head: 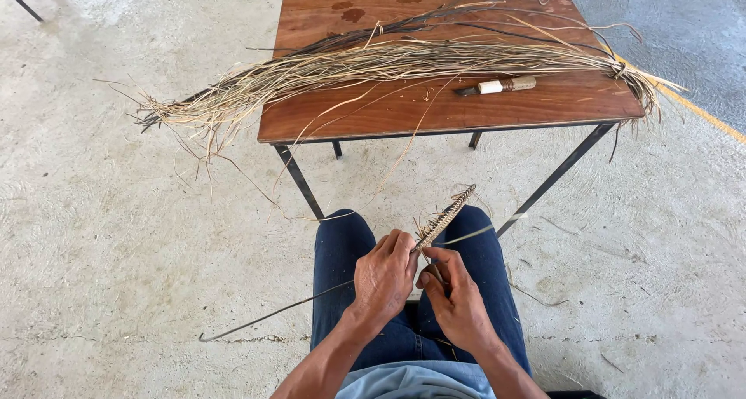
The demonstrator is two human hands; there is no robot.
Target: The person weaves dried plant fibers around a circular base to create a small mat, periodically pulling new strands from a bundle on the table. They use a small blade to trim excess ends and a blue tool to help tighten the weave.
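We are looking at a dry, fibrous bundle of straw-coloured reeds (388,61) lying on a smooth, slightly glossy brown wooden table (497,108) with thin matt black metal legs. We are seeing a tightly woven, rough braided strip (444,216) of pale fibre, dark blue denim trousers (342,251), and matt, gritty grey concrete floor (116,236).

Braided strip's (444,217) near end hidden under left hand (385,277)

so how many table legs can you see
4: front-left leg and front-right leg slant toward the person; two back legs show as stubs under the table edge, at and.
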